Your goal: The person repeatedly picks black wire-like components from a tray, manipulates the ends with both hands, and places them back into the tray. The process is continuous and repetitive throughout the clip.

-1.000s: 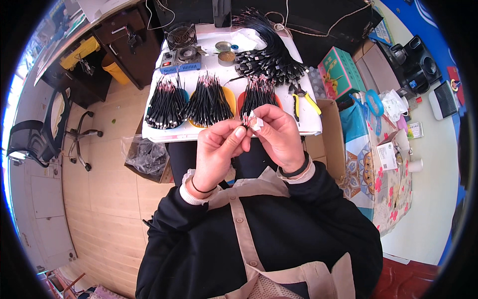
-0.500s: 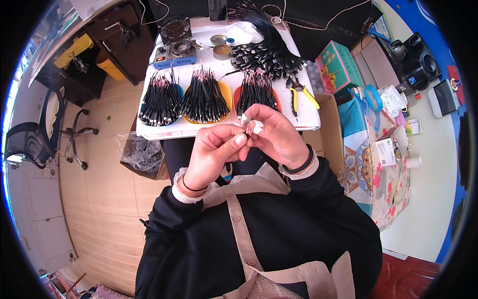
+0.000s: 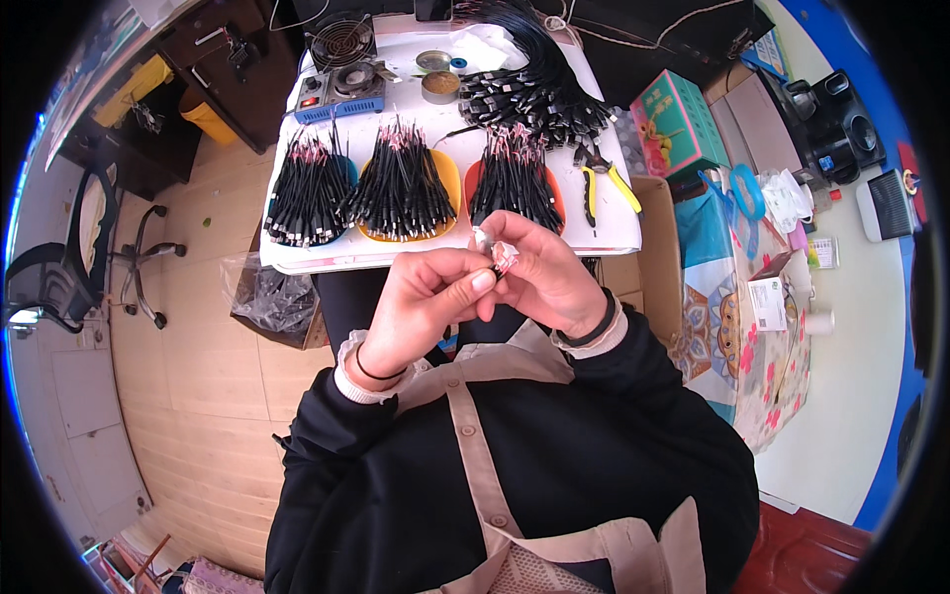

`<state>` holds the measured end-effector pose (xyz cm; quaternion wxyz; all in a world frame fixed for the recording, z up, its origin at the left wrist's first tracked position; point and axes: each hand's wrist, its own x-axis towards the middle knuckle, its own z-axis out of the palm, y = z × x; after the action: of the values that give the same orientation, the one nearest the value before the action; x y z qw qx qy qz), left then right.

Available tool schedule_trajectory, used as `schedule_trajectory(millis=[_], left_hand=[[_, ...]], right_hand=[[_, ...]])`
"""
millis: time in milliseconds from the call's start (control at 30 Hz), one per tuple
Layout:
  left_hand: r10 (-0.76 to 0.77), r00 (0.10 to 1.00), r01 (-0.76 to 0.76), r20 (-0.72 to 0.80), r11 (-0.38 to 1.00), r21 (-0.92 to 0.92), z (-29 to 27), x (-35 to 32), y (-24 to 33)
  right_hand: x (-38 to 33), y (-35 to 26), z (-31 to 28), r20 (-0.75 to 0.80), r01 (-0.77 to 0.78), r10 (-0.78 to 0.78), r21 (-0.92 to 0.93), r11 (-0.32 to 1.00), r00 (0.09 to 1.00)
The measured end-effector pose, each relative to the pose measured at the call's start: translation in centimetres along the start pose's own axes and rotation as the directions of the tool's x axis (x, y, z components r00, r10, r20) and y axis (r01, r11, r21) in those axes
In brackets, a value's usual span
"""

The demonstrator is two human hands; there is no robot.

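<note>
In front of my chest, my left hand (image 3: pixel 424 299) pinches a short black cable (image 3: pixel 497 270) between thumb and index finger. Its stripped reddish wire ends point up toward my right hand (image 3: pixel 554 282). The fingers of that hand are closed around the wire ends, touching my left fingertips. A small crumpled white scrap (image 3: pixel 507 255) sticks out by my right thumb. Whether my right fingertips grip the wires or only the scrap is partly hidden. Beyond my hands, bundles of short black cables lie on a blue tray (image 3: pixel 350 174), a yellow tray (image 3: pixel 452 188) and an orange tray (image 3: pixel 558 198).
On the white table (image 3: pixel 396 259) are yellow-black wire strippers (image 3: pixel 609 186), a blue hot plate (image 3: pixel 341 94), a round tin (image 3: pixel 439 87) and a large heap of black cables (image 3: pixel 539 99). A green-pink carton (image 3: pixel 677 124) stands to the right. A cardboard box (image 3: pixel 648 238) sits beside the table.
The table and its contents sit slightly further left and up in the picture. My hands stay together on the cable; the white scrap has turned a little between my fingers.
</note>
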<state>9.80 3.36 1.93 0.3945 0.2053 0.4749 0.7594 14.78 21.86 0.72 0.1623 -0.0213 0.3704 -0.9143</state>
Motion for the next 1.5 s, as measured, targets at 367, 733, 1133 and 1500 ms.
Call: schedule_trajectory(millis=[367, 733, 1133, 1500], left_hand=[[0.078, 0.995, -0.064, -0.069, 0.981, 0.184, -0.3, -0.3, 0.1], [0.01, 0.991, 0.007, -0.133, 0.992, 0.126, -0.6, -1.0, -0.4], [0.01, 0.994, 0.016, -0.111, 0.974, 0.227, -1.1, -0.5, -0.6], [-0.174, 0.984, 0.175, 0.049, 0.984, -0.022, -1.4, -2.1, 1.3]], right_hand=[[0.3, 1.0, 1.2, -0.152, 0.223, -0.273, -0.282, 0.933, 0.95], [0.2, 1.7, 1.6, -0.148, 0.215, -0.363, -0.583, 0.783, 0.92], [0.6, 0.0, 1.0, 0.272, 0.294, -0.495, -0.955, -0.036, 0.825], [-4.1, -3.2, 2.0, 0.371, 0.334, -0.282, -0.927, -0.173, 0.885]])
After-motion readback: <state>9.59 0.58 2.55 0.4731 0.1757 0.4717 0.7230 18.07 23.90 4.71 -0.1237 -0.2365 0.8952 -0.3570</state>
